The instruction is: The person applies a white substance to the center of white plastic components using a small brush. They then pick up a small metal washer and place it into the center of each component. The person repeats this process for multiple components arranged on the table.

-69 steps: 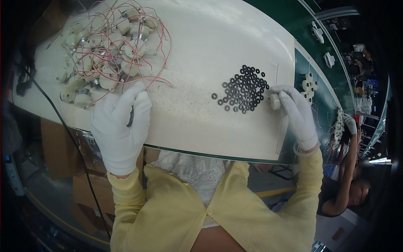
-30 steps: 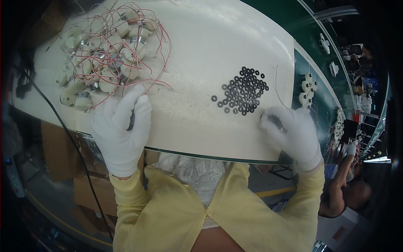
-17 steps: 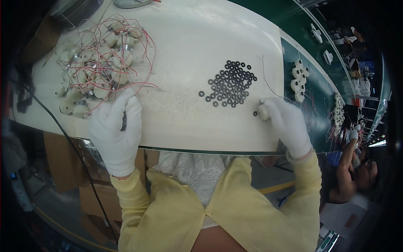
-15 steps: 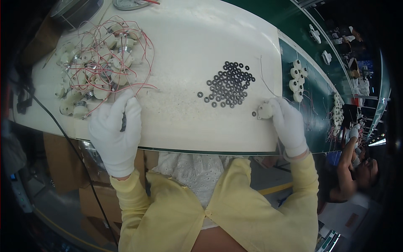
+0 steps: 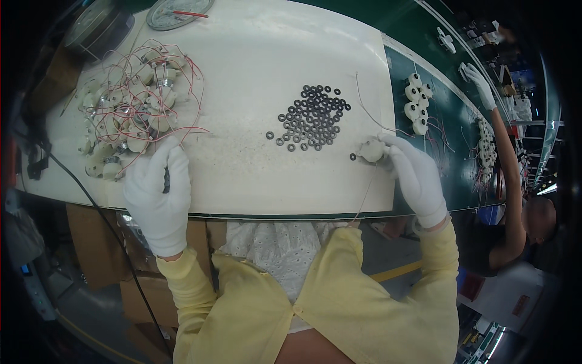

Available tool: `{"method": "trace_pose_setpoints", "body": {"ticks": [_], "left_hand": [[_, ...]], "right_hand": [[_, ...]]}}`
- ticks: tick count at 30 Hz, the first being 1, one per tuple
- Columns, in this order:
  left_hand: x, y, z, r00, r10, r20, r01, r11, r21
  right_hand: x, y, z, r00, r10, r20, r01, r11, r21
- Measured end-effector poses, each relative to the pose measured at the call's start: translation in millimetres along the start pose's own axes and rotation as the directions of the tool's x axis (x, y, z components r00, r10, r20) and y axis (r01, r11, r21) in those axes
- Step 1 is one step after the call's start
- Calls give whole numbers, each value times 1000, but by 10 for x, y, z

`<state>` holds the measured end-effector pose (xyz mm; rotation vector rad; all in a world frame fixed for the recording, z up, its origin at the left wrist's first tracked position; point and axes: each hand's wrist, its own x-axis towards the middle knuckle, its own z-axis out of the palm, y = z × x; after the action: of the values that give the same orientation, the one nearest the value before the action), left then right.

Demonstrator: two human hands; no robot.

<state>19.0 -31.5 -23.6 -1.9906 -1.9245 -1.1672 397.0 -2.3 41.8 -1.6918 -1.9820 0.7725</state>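
My right hand, in a white glove, pinches a small cream-coloured motor near the table's right side. Thin wires trail from the motor, one up and one down to the front edge. Just left of it lies a single black ring. My left hand, gloved too, is closed, its fingertips by the lower edge of a heap of similar motors tangled in red and white wires. Something dark shows between its fingers; I cannot make out what. Between my hands, farther back, black rings lie spread in a patch.
Several motors with black rings stand on the green surface at right, with more beyond. Another person's gloved hand reaches over it. A round clear lid and a dark tub sit back left. A black cable hangs left.
The whole view has shifted slightly. A wire now hangs from the motor toward the front edge. At right, the other person's arm has stretched out over the green surface.
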Motion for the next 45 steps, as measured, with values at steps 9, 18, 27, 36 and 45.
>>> {"method": "trace_pose_setpoints", "body": {"ticks": [9,18,27,36,45], "left_hand": [[1,8,2,1000,5,-9,-5,1000,18],[-40,-22,12,1000,-12,9,12,999,37],[-14,-9,-6,1000,-12,3,12,1000,22],[-17,18,-21,999,-26,34,24,999,38],[-53,-16,-26,999,-17,33,16,999,31]], "right_hand": [[175,-186,196,985,-171,17,170,963,-207],[136,-207,5,887,-431,164,416,592,-690],[-14,-338,-89,852,-480,210,499,623,-602],[224,-133,76,943,-314,112,328,814,-480],[119,-147,-22,880,-454,142,436,650,-622]]}}
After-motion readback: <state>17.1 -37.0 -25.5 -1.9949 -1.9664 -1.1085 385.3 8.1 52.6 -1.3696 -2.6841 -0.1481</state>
